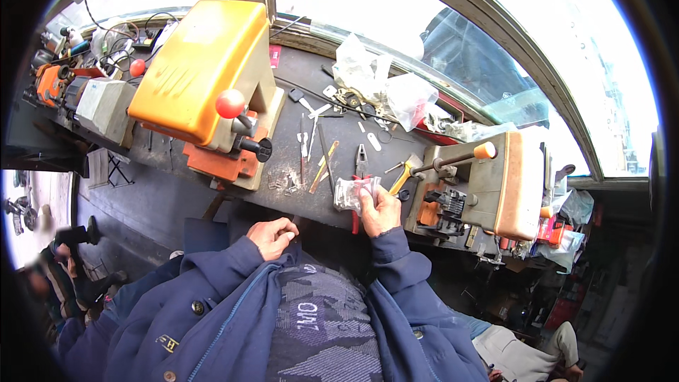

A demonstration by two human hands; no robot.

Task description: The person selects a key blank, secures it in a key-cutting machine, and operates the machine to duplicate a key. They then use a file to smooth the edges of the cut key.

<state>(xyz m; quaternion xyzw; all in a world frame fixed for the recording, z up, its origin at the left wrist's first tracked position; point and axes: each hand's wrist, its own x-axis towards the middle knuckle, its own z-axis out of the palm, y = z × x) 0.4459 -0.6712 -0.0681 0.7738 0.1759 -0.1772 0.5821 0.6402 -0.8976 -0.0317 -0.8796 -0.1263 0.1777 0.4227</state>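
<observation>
My right hand (382, 213) grips a small clear plastic bag (347, 196) at the bench's front edge, its thumb pressed on top. Under the bag run the red handles of a pair of pliers (361, 160), jaws pointing away from me. Just off the edge, close to my body, my left hand (273, 238) is closed with curled fingers; whether anything is inside is hidden. Between the hands and the back lie thin files (326, 158), a brass-coloured strip (323, 168) and metal shavings (286, 181). A yellow-handled tool (404, 174) rests right of the pliers.
A yellow-topped key-cutting machine (201, 71) with a red knob stands left; another machine (498, 184) with a projecting lever stands right. Key blanks (350, 99) and plastic bags (410, 99) lie at the back by the window. Another person sits at far left.
</observation>
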